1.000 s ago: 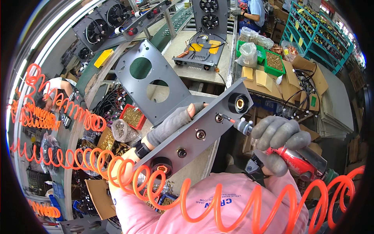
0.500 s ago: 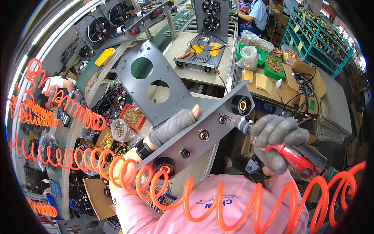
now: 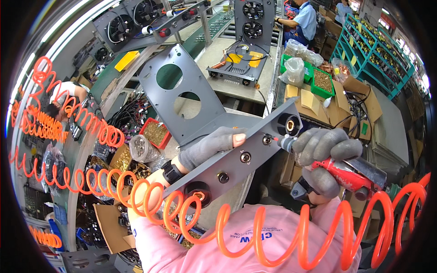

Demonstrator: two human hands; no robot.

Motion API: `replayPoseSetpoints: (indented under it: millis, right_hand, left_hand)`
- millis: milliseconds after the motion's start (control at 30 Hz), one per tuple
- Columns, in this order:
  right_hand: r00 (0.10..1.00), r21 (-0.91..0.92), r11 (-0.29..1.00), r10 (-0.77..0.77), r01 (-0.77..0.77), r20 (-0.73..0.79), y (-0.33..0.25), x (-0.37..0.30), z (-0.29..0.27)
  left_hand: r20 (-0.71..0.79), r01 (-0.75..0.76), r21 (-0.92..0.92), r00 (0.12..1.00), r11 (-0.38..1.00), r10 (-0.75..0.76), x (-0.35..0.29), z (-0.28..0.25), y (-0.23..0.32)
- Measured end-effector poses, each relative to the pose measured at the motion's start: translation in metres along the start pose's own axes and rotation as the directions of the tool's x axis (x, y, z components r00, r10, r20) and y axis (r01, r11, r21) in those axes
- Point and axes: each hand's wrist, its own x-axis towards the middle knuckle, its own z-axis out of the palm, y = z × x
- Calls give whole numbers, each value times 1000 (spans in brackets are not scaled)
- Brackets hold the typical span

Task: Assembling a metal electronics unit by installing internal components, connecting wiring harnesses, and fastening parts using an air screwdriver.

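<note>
A bent grey metal panel (image 3: 183, 86) with two large round cutouts stands in front of me, its front plate (image 3: 236, 175) tilted up to the right. Round sockets sit along that plate, among them a small metal connector (image 3: 267, 139) and a larger black socket (image 3: 289, 125). My left hand (image 3: 209, 148), in a grey fingerless glove, grips the plate's upper edge; its thumb lies along the edge and the other fingers are mostly hidden. My right hand (image 3: 325, 150), in a grey glove, is closed around a red air screwdriver (image 3: 348, 175). Its tip is at the small connector.
Orange coiled air hose (image 3: 259, 241) crosses in front of me. A red bin of screws (image 3: 154, 133) lies left, green bins (image 3: 322, 82) right. Another unit with fans (image 3: 252, 20) stands behind on the roller line. A co-worker (image 3: 302, 20) sits far back; another person (image 3: 68, 98) bends at left.
The whole view has shifted slightly. My left thumb, which pointed up, now lies flatter along the plate's edge. The screwdriver tip stays at the same connector.
</note>
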Motion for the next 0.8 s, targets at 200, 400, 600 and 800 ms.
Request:
replayPoseSetpoints:
  millis: [200,400,600,800]
  right_hand:
    - [988,166,981,78,-100,135,3,9,3]
    - [994,100,990,100,-104,43,1,7,8]
    - [999,27,999,40,-41,31,6,10,9]
    - [1000,32,1000,2,-2,-8,8,9,13]
  left_hand:
    - [25,-57,95,998,994,55,2,-5,1]
    - [46,-117,78,992,990,114,3,-3,2]
    - [57,-106,168,994,980,98,5,-5,3]
    - [39,-112,140,993,984,107,2,-3,4]
